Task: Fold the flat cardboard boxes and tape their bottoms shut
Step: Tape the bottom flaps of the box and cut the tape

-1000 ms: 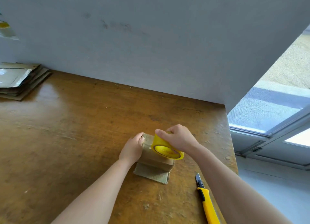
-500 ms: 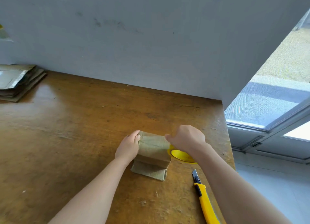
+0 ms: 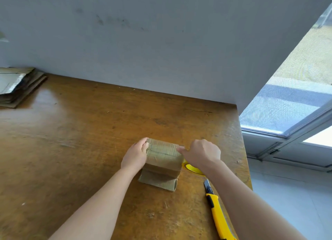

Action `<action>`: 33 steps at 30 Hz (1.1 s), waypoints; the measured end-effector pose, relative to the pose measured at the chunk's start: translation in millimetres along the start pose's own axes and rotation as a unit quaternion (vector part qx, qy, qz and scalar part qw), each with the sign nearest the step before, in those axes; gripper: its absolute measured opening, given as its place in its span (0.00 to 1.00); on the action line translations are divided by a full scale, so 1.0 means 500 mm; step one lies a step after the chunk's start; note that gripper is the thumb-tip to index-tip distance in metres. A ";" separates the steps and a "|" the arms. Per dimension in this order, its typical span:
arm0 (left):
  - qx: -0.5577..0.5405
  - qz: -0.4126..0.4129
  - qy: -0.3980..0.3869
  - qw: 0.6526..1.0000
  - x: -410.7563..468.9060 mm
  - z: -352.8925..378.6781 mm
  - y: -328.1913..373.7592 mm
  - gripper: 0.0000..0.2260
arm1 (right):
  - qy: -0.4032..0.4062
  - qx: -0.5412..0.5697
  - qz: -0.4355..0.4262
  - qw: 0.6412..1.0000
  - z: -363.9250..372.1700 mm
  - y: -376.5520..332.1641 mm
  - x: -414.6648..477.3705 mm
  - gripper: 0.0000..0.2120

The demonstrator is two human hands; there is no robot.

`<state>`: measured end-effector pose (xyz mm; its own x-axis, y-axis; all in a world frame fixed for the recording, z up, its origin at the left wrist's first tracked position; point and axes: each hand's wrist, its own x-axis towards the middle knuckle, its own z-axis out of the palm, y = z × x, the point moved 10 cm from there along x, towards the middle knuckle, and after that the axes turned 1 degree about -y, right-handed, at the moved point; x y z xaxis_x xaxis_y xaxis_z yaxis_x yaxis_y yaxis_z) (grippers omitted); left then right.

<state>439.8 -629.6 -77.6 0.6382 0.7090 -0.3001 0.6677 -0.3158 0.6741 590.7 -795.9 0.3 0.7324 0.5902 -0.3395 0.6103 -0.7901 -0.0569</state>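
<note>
A small brown cardboard box (image 3: 162, 157) stands on the wooden table (image 3: 71, 141), its seam facing up and a loose flap lying flat toward me. My left hand (image 3: 135, 156) grips the box's left side, thumb on the top edge. My right hand (image 3: 201, 154) is at the box's right edge, fingertips touching the top corner. It holds the yellow tape roll (image 3: 193, 168), which shows only partly beneath the hand, low beside the box's right wall. Shiny tape lies across the box top.
A yellow utility knife (image 3: 216, 212) lies on the table near my right forearm, blade pointing away. A stack of flat cardboard boxes (image 3: 18, 85) sits at the far left by the grey wall. The table's right edge (image 3: 242, 150) drops off to a floor and window.
My right hand carried the tape roll from the box top across to the right and down beside the box. My left hand stayed on the box's left side.
</note>
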 end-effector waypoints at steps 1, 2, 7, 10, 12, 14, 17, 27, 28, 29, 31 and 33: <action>0.001 0.000 0.003 1.000 0.000 -0.001 0.001 0.20 | 0.000 -0.002 0.000 1.000 0.004 0.002 0.002 0.28; 0.001 -0.002 0.003 1.000 0.000 -0.001 0.001 0.20 | -0.002 -0.002 0.000 1.000 0.011 0.005 0.004 0.29; 0.013 -0.012 -0.007 1.000 0.001 0.003 -0.001 0.20 | -0.003 0.018 0.000 1.000 0.051 0.021 0.016 0.29; 0.019 -0.013 -0.007 1.000 -0.002 0.002 -0.001 0.20 | 0.003 0.024 -0.002 1.000 0.069 0.026 0.024 0.31; 0.037 -0.007 0.003 0.999 -0.007 0.000 0.004 0.20 | 0.003 0.032 0.000 0.999 0.080 0.030 0.030 0.33; 0.061 0.002 0.028 0.998 -0.014 -0.007 0.012 0.21 | 0.003 0.041 0.001 0.999 0.086 0.032 0.034 0.34; 0.071 -0.004 0.044 0.996 -0.022 -0.011 0.015 0.23 | 0.000 0.052 0.003 0.999 0.087 0.038 0.038 0.34; 0.280 0.056 0.128 0.950 -0.037 -0.044 0.085 0.22 | -0.017 0.070 0.012 0.997 0.100 0.003 0.029 0.32; 0.321 0.096 0.138 0.932 -0.051 -0.034 0.109 0.22 | -0.017 0.072 0.012 0.997 0.101 -0.008 0.024 0.31; 0.345 0.118 0.130 0.922 -0.065 -0.015 0.121 0.22 | -0.021 0.074 0.011 0.997 0.103 -0.019 0.020 0.31; 0.353 0.103 0.107 0.924 -0.077 0.006 0.118 0.24 | -0.037 0.097 0.009 0.994 0.115 -0.039 0.019 0.31; 0.333 0.082 0.093 0.935 -0.066 0.003 0.099 0.25 | -0.078 0.174 0.006 0.982 0.133 -0.055 0.019 0.28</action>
<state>452.4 -669.3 -35.5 0.7169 0.6942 -0.0642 0.6964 -0.7088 0.1129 560.8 -779.7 -64.0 0.6677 0.5689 -0.4801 0.4415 -0.8219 -0.3600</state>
